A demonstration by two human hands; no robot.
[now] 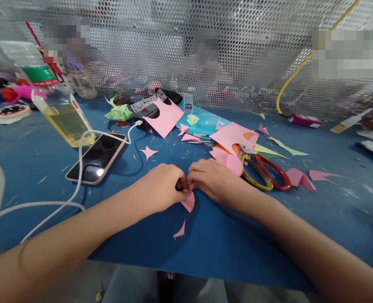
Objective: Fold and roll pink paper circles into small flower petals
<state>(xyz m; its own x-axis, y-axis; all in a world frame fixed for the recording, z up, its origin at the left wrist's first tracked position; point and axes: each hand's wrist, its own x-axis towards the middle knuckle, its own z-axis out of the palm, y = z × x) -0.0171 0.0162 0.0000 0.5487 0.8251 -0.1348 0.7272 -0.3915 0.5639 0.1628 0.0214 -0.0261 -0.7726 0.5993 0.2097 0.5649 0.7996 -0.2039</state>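
Note:
Between my hands is a small pink paper piece [189, 203] with a rounded edge, its upper part hidden by fingers. My left hand [161, 187] pinches it between thumb and fingers. My right hand [210, 179] meets it from the other side, fingers bent together at the paper's upper end. Just below lies a thin pink scrap [180, 231]. Beyond my right hand are pink rounded paper pieces [230, 162] and scissors [265, 172] with one yellow and one red handle loop.
A phone [96, 159] with a white cable [79, 176] lies left, near a tilted bottle of yellow liquid [68, 122]. Pink sheets with cut-outs [166, 118] and green scraps [287, 146] litter the blue table [237, 252]. A perforated metal screen [161, 46] stands behind.

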